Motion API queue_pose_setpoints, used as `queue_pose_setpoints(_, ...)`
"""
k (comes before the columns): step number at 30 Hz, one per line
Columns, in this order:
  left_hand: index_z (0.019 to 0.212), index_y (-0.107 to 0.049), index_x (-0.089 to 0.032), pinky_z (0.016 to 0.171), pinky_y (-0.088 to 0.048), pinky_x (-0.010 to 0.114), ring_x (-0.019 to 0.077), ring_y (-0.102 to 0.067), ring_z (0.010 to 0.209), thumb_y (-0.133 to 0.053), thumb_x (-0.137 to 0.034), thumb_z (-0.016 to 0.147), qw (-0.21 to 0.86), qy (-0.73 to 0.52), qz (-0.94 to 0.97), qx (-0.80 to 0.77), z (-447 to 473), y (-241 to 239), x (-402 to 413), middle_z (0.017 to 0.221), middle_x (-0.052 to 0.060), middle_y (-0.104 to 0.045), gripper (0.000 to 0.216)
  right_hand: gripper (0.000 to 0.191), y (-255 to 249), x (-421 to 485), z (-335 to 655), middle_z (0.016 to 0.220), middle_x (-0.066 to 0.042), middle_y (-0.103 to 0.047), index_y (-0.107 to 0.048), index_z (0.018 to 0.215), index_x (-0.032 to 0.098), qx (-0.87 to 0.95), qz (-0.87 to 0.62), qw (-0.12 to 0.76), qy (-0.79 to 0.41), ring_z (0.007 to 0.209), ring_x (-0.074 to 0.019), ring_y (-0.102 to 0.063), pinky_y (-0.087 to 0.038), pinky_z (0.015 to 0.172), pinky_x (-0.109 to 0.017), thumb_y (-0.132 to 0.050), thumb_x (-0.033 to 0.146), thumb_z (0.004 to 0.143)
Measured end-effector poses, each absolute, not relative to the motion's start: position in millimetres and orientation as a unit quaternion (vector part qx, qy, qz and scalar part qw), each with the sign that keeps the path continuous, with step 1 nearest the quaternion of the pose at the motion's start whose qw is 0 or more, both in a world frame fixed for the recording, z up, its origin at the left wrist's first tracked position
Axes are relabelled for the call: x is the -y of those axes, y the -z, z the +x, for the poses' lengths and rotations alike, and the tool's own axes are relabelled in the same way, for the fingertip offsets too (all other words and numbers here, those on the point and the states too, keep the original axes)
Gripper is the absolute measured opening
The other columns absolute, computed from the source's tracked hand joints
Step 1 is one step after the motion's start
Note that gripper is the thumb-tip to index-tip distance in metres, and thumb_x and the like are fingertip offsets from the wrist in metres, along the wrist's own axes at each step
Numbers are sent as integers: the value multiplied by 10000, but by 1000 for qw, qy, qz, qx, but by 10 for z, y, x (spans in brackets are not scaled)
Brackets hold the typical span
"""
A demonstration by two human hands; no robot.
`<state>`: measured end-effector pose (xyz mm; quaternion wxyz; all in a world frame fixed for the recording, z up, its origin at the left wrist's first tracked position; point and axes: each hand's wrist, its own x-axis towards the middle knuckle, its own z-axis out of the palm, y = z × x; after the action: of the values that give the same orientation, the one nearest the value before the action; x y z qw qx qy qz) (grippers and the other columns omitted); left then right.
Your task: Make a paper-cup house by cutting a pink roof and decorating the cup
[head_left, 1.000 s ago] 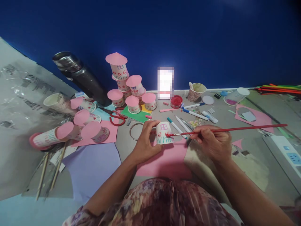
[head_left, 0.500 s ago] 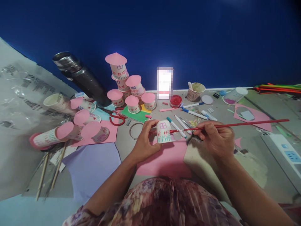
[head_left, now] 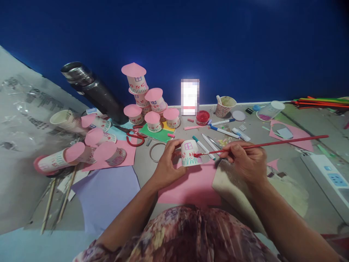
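Note:
My left hand [head_left: 170, 162] grips a small white paper cup [head_left: 191, 160] by its left side. A purple window, red blotches and green grass strokes are drawn on the cup. Between the fingers and thumb of my right hand [head_left: 245, 160] is a long red paintbrush [head_left: 283, 142]. Its red-loaded bristles touch the cup wall below the window. Pink paper [head_left: 191, 185] lies under the cup. Farther back stands an open pot of red paint [head_left: 203, 117]. Several marker pens [head_left: 225, 132] are scattered behind the cup.
Cups with pink paper roofs [head_left: 154, 122] are stacked at the back left. Red-handled scissors [head_left: 133, 137] and a roll of tape [head_left: 157, 152] lie left of the cup. A black flask [head_left: 95, 92] leans behind. A power strip [head_left: 328, 178] sits at the right.
My right hand and the paintbrush have shifted slightly left, bringing the bristles farther onto the cup's front. My left hand and the cup stay almost in place.

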<state>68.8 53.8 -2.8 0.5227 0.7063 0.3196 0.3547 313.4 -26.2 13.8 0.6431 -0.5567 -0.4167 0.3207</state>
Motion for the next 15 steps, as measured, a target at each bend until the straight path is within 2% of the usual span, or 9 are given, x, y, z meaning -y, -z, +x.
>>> queue_pose_setpoints(10, 1415, -516, -293, 1106, -559, 471, 290, -554, 1337, -782, -143, 745, 476, -360, 736, -320, 667, 40, -561, 1396, 95, -516, 737, 306, -162, 212, 3186, 601, -15, -712, -793, 783, 238, 352, -527, 703, -322, 471, -130, -528, -399, 454, -285, -790, 516, 911)
queue_pose_setpoints(15, 1414, -515, -303, 1020, -598, 462, 299, -537, 1311, -868, -280, 756, 407, -350, 770, -345, 683, 10, -543, 1358, 96, -508, 748, 260, -153, 218, 3189, 634, -15, -739, -798, 828, 236, 361, -534, 692, -326, 495, -128, -544, -399, 458, -272, -830, 488, 885)
